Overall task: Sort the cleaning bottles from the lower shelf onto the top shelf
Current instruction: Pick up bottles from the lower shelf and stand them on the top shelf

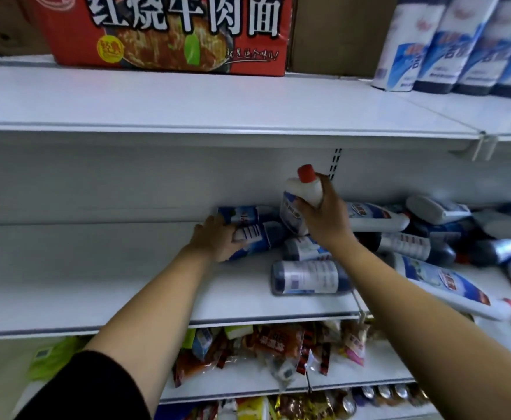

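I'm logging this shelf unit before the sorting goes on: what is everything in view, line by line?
top shelf: one, white, above
lower shelf: one, white, middle
noodle carton: one, red, top shelf, left
cardboard box: one, brown, behind the carton
standing bottles: at least four, white and blue, top shelf, right
lying bottles: roughly ten, white and blue, piled on lower shelf, right
snack packets: many, mixed colours, shelf beneath
held bottle: one, white with red cap, upright above the pile
gripped bottle: one, white and blue, lying at pile's left edge
left hand: one, grips the gripped bottle
right hand: one, grips the held bottle
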### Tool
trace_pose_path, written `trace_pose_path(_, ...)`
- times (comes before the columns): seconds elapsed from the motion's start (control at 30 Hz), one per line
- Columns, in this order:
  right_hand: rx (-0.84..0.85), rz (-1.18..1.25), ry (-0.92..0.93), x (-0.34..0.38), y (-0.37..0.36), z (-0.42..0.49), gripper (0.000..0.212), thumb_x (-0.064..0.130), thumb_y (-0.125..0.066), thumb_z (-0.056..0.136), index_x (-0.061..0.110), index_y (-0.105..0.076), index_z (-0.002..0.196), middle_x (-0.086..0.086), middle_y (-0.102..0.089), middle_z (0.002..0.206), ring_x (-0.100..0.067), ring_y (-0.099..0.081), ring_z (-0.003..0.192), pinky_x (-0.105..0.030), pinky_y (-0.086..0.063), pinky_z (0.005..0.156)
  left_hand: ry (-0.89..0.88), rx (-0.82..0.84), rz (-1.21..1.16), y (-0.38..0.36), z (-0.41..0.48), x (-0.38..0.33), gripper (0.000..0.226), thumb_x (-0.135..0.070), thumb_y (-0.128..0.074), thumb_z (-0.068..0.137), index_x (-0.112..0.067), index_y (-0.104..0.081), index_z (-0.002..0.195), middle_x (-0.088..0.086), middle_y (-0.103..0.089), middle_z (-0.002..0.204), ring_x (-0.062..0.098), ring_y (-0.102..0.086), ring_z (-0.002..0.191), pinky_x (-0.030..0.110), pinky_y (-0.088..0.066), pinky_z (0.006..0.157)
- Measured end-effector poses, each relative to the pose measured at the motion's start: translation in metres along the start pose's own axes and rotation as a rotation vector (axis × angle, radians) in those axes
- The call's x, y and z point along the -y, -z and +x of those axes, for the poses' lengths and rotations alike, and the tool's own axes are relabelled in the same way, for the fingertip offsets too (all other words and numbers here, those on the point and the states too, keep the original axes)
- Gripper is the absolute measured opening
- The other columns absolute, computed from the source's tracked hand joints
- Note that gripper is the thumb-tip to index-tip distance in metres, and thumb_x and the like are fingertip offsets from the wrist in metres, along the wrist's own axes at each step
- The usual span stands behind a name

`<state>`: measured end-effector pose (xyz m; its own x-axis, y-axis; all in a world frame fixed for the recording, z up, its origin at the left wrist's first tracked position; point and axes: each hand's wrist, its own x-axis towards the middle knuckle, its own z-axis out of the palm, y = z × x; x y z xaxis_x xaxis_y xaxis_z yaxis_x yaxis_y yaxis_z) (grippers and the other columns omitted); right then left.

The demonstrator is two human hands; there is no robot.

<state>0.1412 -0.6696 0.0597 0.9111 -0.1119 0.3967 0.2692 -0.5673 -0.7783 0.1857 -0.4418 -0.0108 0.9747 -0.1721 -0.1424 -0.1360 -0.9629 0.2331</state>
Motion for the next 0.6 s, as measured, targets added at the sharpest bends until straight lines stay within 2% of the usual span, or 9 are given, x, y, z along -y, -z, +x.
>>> trace_pose_path(0.07,-0.004,0.063,-0.015,0.000,0.004,-0.001,0.045,0.019,-0.070,0.091,0.021,-0.048,0.130,0.018,-0.056,0.089,-0.014,-0.058,0.085,-0.019,-0.044,0.066,-0.018,0.044,-0.079,-0.006,0.005,0.001,0.085,-0.077,-0.052,0.076,-0.023,-0.051,0.141,0.015,-0.052,0.141,0.038,-0.050,0.128,0.048,-0.047,0.102)
trace_pose_path(0.1,-0.007,0.080,-0.014,0.001,0.005,-0.001,0.045,0.019,-0.071,0.090,0.022,-0.048,0.129,0.019,-0.056,0.090,-0.014,-0.059,0.086,-0.023,-0.048,0.071,-0.015,0.075,-0.132,-0.009,0.006,0.001,0.089,-0.075,-0.057,0.072,-0.015,-0.051,0.138,0.015,-0.057,0.136,0.036,-0.055,0.123,0.043,-0.049,0.097)
trace_pose_path(0.2,-0.041,0.147,-0.017,0.006,0.005,-0.003,0.043,0.018,-0.071,0.090,0.023,-0.047,0.125,0.015,-0.058,0.095,-0.011,-0.061,0.088,-0.032,-0.053,0.079,0.025,0.122,-0.219,-0.011,0.000,0.002,0.082,-0.044,-0.073,0.085,-0.001,-0.033,0.143,0.015,-0.056,0.134,0.034,-0.059,0.117,0.035,-0.048,0.088)
trace_pose_path(0.3,-0.078,0.248,-0.012,0.014,0.002,-0.004,0.042,0.016,-0.071,0.090,0.023,-0.046,0.123,0.014,-0.060,0.097,-0.003,-0.061,0.089,-0.028,-0.055,0.077,0.061,0.088,-0.247,-0.014,-0.004,0.021,0.082,-0.039,-0.076,0.084,-0.005,-0.035,0.146,0.015,-0.052,0.139,0.031,-0.056,0.119,0.034,-0.049,0.094)
trace_pose_path(0.4,-0.060,0.328,-0.017,0.022,-0.006,-0.006,0.040,0.011,-0.069,0.091,0.023,-0.045,0.121,0.011,-0.060,0.097,-0.004,-0.062,0.088,-0.020,-0.053,0.073,0.168,0.063,-0.273,-0.014,-0.018,0.043,0.077,-0.037,-0.076,0.084,-0.005,-0.039,0.144,0.016,-0.050,0.139,0.031,-0.056,0.119,0.030,-0.046,0.087)
trace_pose_path(0.47,-0.029,0.336,-0.019,0.025,-0.015,-0.010,0.041,0.010,-0.068,0.091,0.023,-0.044,0.122,0.012,-0.060,0.097,-0.009,-0.063,0.091,-0.024,-0.055,0.075,0.224,0.012,-0.292,-0.013,-0.032,0.055,0.081,-0.038,-0.077,0.081,-0.007,-0.039,0.145,0.018,-0.048,0.140,0.035,-0.055,0.121,0.031,-0.045,0.087)
trace_pose_path(0.6,0.091,0.284,-0.044,0.031,-0.035,-0.023,0.046,0.013,-0.068,0.092,0.021,-0.042,0.129,0.011,-0.059,0.100,-0.006,-0.060,0.089,-0.016,-0.051,0.070,0.294,-0.105,-0.471,-0.014,-0.049,0.076,0.072,-0.050,-0.072,0.061,-0.012,-0.059,0.121,0.017,-0.062,0.118,0.034,-0.061,0.103,0.035,-0.055,0.082)
